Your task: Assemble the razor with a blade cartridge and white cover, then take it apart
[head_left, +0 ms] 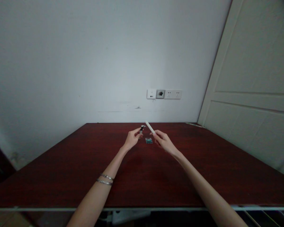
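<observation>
My left hand (133, 138) is closed around a small T-headed tool (141, 129) with a silvery crosswise head, a black neck and a paler handle. Its exact kind is too small to make out. My right hand (164, 140) grips the lower end of a slim white stick (150, 127), which slants up and to the left. Between the two hands, a little clear case (149, 141) with something green in it lies flat on the dark red table (151, 183). Neither hand touches the case.
Behind the table's far edge rises a pale wall with a row of sockets (169, 94). A white panelled door (253, 85) borders the right side. A thin light strip (194, 125) lies by the far right corner. Items partly show beneath the front edge.
</observation>
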`<action>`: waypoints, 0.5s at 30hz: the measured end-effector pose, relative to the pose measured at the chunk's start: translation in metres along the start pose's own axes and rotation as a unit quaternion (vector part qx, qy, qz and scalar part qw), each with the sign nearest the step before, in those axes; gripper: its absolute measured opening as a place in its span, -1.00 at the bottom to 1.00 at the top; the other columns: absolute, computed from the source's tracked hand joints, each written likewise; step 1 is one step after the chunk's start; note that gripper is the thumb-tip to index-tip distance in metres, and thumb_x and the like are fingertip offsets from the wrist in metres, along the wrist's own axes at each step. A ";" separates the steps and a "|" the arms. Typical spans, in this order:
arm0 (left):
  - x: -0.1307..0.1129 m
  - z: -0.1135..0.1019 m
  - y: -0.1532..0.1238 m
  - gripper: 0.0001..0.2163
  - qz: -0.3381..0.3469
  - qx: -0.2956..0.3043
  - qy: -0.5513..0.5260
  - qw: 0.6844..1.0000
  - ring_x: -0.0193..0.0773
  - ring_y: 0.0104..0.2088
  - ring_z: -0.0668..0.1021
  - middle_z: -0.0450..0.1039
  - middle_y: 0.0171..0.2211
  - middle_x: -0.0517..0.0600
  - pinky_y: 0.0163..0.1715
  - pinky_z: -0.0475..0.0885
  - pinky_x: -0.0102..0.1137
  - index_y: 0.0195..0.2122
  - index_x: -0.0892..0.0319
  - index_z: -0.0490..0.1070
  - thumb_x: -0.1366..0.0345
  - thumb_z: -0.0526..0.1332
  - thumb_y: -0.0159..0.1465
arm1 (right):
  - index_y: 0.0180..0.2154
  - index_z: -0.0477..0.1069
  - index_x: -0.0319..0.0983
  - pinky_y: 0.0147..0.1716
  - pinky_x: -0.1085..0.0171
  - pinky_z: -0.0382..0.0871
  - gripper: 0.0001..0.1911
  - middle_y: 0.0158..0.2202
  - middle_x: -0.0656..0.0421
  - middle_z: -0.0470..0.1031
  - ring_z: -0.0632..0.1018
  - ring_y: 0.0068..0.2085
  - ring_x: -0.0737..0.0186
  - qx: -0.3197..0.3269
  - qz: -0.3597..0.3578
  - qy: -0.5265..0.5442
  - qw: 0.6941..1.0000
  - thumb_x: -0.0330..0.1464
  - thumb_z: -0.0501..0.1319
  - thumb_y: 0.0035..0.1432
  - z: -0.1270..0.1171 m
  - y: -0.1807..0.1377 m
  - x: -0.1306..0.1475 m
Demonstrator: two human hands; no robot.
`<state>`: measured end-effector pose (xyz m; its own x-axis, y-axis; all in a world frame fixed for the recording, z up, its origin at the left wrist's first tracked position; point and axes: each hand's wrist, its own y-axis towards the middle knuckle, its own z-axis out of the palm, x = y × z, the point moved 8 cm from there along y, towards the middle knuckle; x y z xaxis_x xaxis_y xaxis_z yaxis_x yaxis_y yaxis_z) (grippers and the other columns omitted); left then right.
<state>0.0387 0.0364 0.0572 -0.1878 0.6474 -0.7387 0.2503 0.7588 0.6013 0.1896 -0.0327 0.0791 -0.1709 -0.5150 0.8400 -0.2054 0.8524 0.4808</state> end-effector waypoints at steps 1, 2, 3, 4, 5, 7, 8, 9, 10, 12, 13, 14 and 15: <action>0.001 0.001 0.000 -0.67 -0.001 0.002 -0.005 1.000 -0.27 -0.44 0.54 0.53 -0.38 0.03 -0.40 0.42 -0.41 -0.06 0.26 0.40 0.37 0.15 0.13 | -0.28 0.35 -0.25 -0.76 0.44 0.01 -0.67 -0.64 0.33 0.20 0.18 -0.69 0.47 0.005 0.018 0.043 0.999 -0.12 0.07 0.11 0.005 0.001 -0.005; 0.001 0.001 0.000 -0.68 -0.001 0.002 -0.009 1.000 -0.28 -0.46 0.53 0.52 -0.40 0.02 -0.42 0.42 -0.42 -0.07 0.27 0.40 0.37 0.15 0.13 | -0.30 0.32 -0.24 -0.79 0.45 -0.04 -0.68 -0.64 0.34 0.18 0.14 -0.71 0.49 0.006 0.032 0.082 0.996 -0.11 0.08 0.10 0.009 0.002 -0.008; 0.002 0.002 0.001 -0.69 -0.001 0.003 -0.013 1.000 -0.29 -0.47 0.53 0.51 -0.42 0.01 -0.43 0.41 -0.43 -0.08 0.27 0.40 0.37 0.15 0.13 | -0.31 0.29 -0.23 -0.80 0.46 -0.08 -0.69 -0.64 0.35 0.18 0.12 -0.73 0.51 0.007 0.041 0.114 0.993 -0.11 0.09 0.09 0.013 0.004 -0.010; 0.002 0.002 0.001 -0.69 -0.001 0.004 -0.018 1.000 -0.30 -0.48 0.52 0.50 -0.43 0.00 -0.44 0.41 -0.43 -0.08 0.28 0.40 0.37 0.15 0.13 | -0.32 0.28 -0.23 -0.81 0.46 -0.11 -0.69 -0.64 0.36 0.18 0.10 -0.74 0.52 0.007 0.050 0.138 0.989 -0.11 0.10 0.07 0.017 0.005 -0.011; 0.002 0.002 0.000 -0.69 -0.002 0.005 -0.022 1.000 -0.31 -0.48 0.52 0.50 -0.44 0.00 -0.45 0.41 -0.44 -0.08 0.28 0.39 0.36 0.15 0.13 | -0.32 0.26 -0.23 -0.82 0.47 -0.13 -0.69 -0.64 0.36 0.18 0.09 -0.74 0.53 0.011 0.060 0.155 0.986 -0.11 0.11 0.06 0.021 0.005 -0.012; 0.001 0.004 0.000 -0.68 -0.004 0.011 -0.030 0.999 -0.31 -0.48 0.52 0.49 -0.45 0.00 -0.46 0.40 -0.44 -0.07 0.28 0.39 0.36 0.15 0.13 | -0.34 0.24 -0.22 -0.82 0.49 -0.17 -0.69 -0.68 0.40 0.11 0.04 -0.75 0.54 0.018 0.082 0.183 0.979 -0.11 0.14 0.02 0.030 0.003 -0.015; 0.000 0.004 -0.001 -0.67 -0.006 0.013 -0.035 0.999 -0.31 -0.48 0.52 0.49 -0.45 0.00 -0.47 0.40 -0.45 -0.07 0.28 0.38 0.36 0.16 0.12 | -0.36 0.23 -0.21 -0.81 0.49 -0.19 -0.69 -0.69 0.42 0.07 0.02 -0.75 0.55 0.018 0.092 0.197 0.976 -0.11 0.14 0.01 0.035 0.000 -0.017; -0.001 0.004 -0.001 -0.67 -0.008 0.015 -0.039 0.999 -0.31 -0.49 0.51 0.49 -0.45 0.00 -0.47 0.40 -0.45 -0.07 0.28 0.38 0.36 0.16 0.12 | -0.37 0.21 -0.21 -0.81 0.50 -0.21 -0.69 -0.70 0.43 0.02 -0.01 -0.74 0.55 0.014 0.100 0.211 0.972 -0.10 0.15 0.00 0.039 -0.003 -0.020; -0.001 0.004 -0.001 -0.67 -0.012 0.015 -0.045 0.999 -0.32 -0.49 0.51 0.48 -0.45 -0.01 -0.48 0.40 -0.45 -0.07 0.29 0.38 0.36 0.16 0.11 | -0.38 0.19 -0.20 -0.81 0.50 -0.21 -0.68 -0.70 0.44 -0.01 -0.03 -0.74 0.55 0.009 0.107 0.222 0.969 -0.09 0.14 0.00 0.043 -0.007 -0.024; -0.003 0.003 0.000 -0.66 -0.020 0.006 -0.058 0.998 -0.33 -0.51 0.51 0.47 -0.46 -0.02 -0.48 0.41 -0.46 -0.07 0.30 0.38 0.38 0.17 0.10 | -0.40 0.17 -0.19 -0.81 0.50 -0.21 -0.67 -0.70 0.44 -0.03 -0.04 -0.74 0.55 0.000 0.118 0.229 0.966 -0.07 0.13 0.00 0.051 -0.014 -0.032; -0.004 0.001 0.000 -0.66 -0.023 0.000 -0.064 0.998 -0.34 -0.51 0.50 0.46 -0.47 -0.02 -0.48 0.40 -0.46 -0.08 0.31 0.38 0.39 0.17 0.09 | -0.40 0.16 -0.19 -0.81 0.51 -0.21 -0.67 -0.70 0.44 -0.03 -0.04 -0.74 0.55 -0.001 0.121 0.229 0.966 -0.07 0.13 0.01 0.053 -0.015 -0.035; -0.005 0.000 0.000 -0.66 -0.025 -0.006 -0.069 0.997 -0.34 -0.52 0.50 0.46 -0.48 -0.03 -0.49 0.40 -0.46 -0.08 0.31 0.38 0.40 0.18 0.08 | -0.39 0.16 -0.19 -0.81 0.51 -0.21 -0.66 -0.70 0.44 -0.02 -0.04 -0.74 0.55 -0.004 0.121 0.229 0.966 -0.06 0.12 0.01 0.055 -0.016 -0.036; -0.006 -0.001 0.001 -0.66 -0.028 -0.010 -0.072 0.997 -0.35 -0.53 0.50 0.45 -0.49 -0.04 -0.49 0.40 -0.46 -0.08 0.31 0.38 0.40 0.18 0.08 | -0.39 0.16 -0.19 -0.81 0.51 -0.22 -0.66 -0.69 0.44 -0.02 -0.04 -0.74 0.54 -0.010 0.117 0.229 0.966 -0.06 0.12 0.02 0.055 -0.015 -0.036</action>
<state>0.0395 0.0331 0.0626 -0.0625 0.5882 -0.8063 0.2247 0.7955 0.5628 0.1463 -0.0312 0.0278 0.2357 -0.2183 0.9470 -0.1940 0.9443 0.2660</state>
